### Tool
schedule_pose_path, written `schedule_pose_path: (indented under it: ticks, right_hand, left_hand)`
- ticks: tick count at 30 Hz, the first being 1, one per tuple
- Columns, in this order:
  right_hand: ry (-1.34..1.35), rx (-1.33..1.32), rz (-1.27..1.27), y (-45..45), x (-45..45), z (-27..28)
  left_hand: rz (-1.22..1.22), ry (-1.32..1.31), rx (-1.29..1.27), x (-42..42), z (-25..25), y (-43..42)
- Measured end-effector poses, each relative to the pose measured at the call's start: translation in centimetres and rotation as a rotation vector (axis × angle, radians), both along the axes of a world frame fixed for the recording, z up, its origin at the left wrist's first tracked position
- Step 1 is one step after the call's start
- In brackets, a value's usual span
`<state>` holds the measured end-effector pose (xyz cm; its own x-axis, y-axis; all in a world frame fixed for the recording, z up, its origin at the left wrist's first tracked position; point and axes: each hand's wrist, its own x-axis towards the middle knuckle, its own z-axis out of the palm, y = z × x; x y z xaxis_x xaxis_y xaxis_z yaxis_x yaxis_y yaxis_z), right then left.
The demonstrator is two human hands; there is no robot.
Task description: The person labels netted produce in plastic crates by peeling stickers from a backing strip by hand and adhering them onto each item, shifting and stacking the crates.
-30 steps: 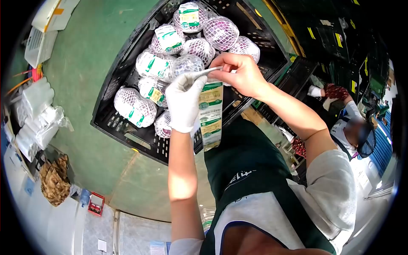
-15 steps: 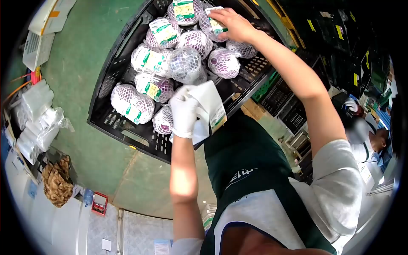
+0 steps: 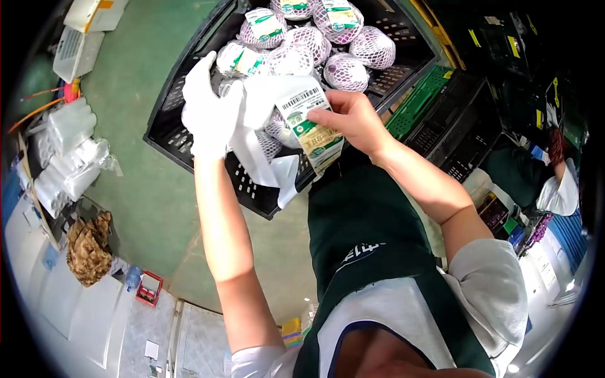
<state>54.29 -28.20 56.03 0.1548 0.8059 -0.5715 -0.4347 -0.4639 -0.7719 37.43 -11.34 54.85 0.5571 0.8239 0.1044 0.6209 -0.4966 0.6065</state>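
My left hand (image 3: 211, 120), in a white glove, is at the crate's left side. A white label strip (image 3: 251, 151) bends at its thumb and hangs down in a loop; the exact grip is partly hidden. With thumb and fingers, my bare right hand (image 3: 358, 123) pinches a green and yellow printed label with a barcode (image 3: 309, 120), near the crate's front edge. Beneath and beyond both hands, the black crate (image 3: 170, 120) holds several round purple produce items in white foam nets (image 3: 372, 48). Some of them carry green and white labels (image 3: 340, 15).
Clear plastic rolls (image 3: 66, 157) lie at left, above a crumpled brown item (image 3: 89, 249) and a red box (image 3: 149, 288). A green crate (image 3: 419, 101) and stacked black crates (image 3: 463, 126) stand at right. Another person's sleeve (image 3: 561, 192) shows at far right.
My right hand has left the netted item at the back and come down to the label. My left hand has moved left and up, with the strip now stretched between both hands.
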Motion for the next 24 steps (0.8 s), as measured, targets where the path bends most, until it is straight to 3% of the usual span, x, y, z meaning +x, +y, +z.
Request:
schedule_pose_path:
  ticks: [2,4,6,8,9,10,12,13,14,16,17,18,19,21,22,24]
  right_hand:
    - [0.024,0.007,-0.026,-0.7,-0.2,1.1]
    - [0.009,0.100,-0.032,-2.1,-1.1,1.6]
    - [-0.147,0.169,-0.026,-2.9,-1.1,2.5]
    - [-0.440,0.194,-0.013,-3.7,-0.4,3.7]
    - [-0.612,0.205,0.055,-4.0,-0.1,4.3]
    - [-0.642,0.198,0.120,-4.2,0.4,5.1]
    - [-0.591,0.101,0.329,-5.7,1.6,5.5]
    - [-0.602,0.051,0.340,-6.0,1.7,5.9]
    - [-0.625,0.021,0.427,-6.2,2.4,6.0]
    - [-0.830,0.232,0.572,-7.2,3.4,4.3]
    - [-0.796,0.216,0.689,-6.8,4.1,4.7]
    - [-0.811,0.308,0.597,-6.5,5.4,3.5]
    - [-0.720,0.236,0.434,-5.8,7.4,1.9]
    - [-0.634,0.364,0.176,-2.0,13.7,-2.3]
    - [-0.795,0.333,0.164,-0.4,16.8,-4.7]
    - [-1.331,0.178,0.420,2.0,20.7,-10.1]
  left_hand:
    - [-0.077,-0.463,-0.343,-0.1,2.7,-2.9]
    - [-0.194,-0.329,-0.493,0.4,5.6,-7.5]
    - [-0.142,-0.408,-0.539,0.4,3.3,-11.2]
    - [0.088,-0.737,-0.923,1.2,3.6,-14.4]
    - [0.128,-0.768,-0.852,1.8,3.9,-15.4]
    - [0.160,-0.779,-0.849,1.8,3.9,-16.4]
    - [0.296,-0.870,-1.074,1.7,2.4,-18.9]
    - [0.325,-0.800,-1.147,1.3,1.5,-19.6]
    - [0.300,-0.723,-1.065,1.6,1.6,-19.5]
    - [0.253,-0.568,-0.907,2.9,1.9,-19.2]
    - [0.253,-0.670,-0.683,4.6,1.2,-19.1]
    - [0.298,-0.685,-0.866,5.9,3.1,-19.1]
    - [0.261,-0.620,-0.847,6.9,3.2,-19.8]
    - [0.192,-0.418,-0.777,7.0,1.9,-21.6]
    - [0.227,-0.259,-0.955,5.4,0.6,-23.4]
    - [0.199,-0.086,-0.863,-0.9,-2.7,-29.5]
